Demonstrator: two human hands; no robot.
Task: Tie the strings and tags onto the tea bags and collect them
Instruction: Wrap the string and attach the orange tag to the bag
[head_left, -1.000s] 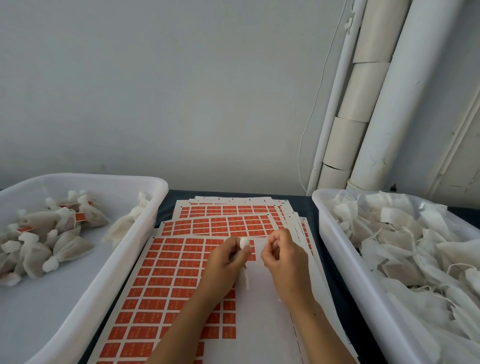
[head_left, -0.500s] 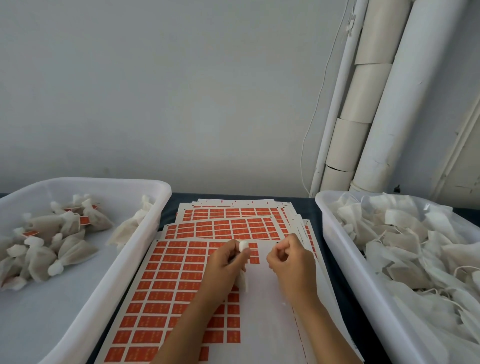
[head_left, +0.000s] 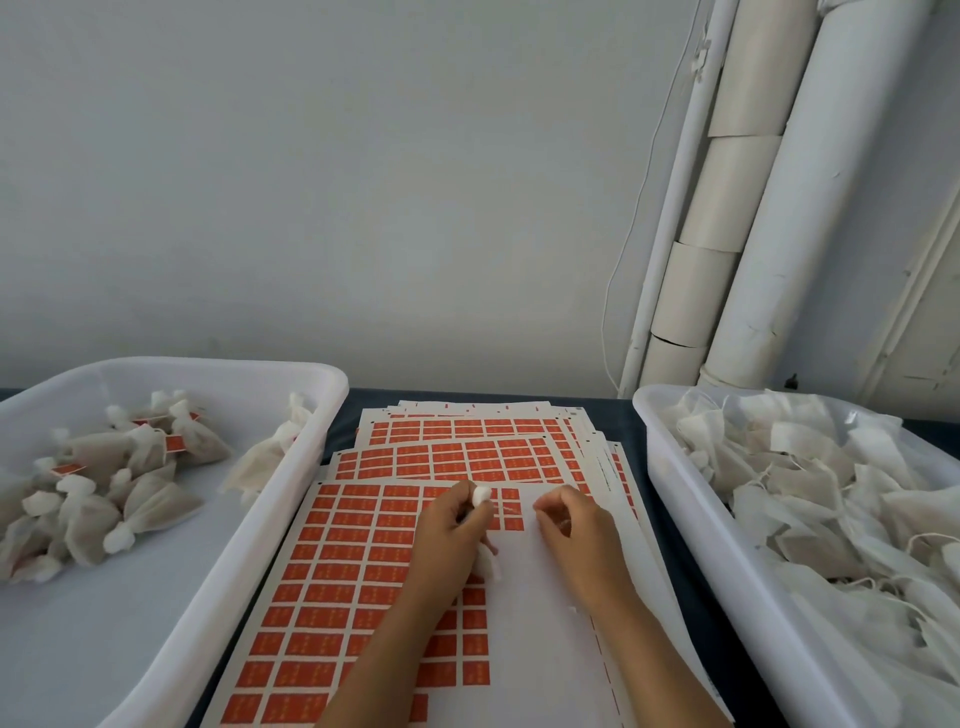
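Head view: left tub (head_left: 311, 452) holds tied, tagged tea bags (head_left: 119, 483); right tub (head_left: 691, 519) holds loose untied bags (head_left: 831, 499). Over tag sheets (head_left: 363, 561), left hand (head_left: 452, 530) grip pinches a tea bag (head_left: 481, 494); right hand (head_left: 576, 525) grip is curled, contents unclear.

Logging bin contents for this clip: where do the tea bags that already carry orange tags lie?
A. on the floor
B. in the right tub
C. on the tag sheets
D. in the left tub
D: the tied tea bags with orange tags lie in the left tub, while the right tub holds loose untagged bags.
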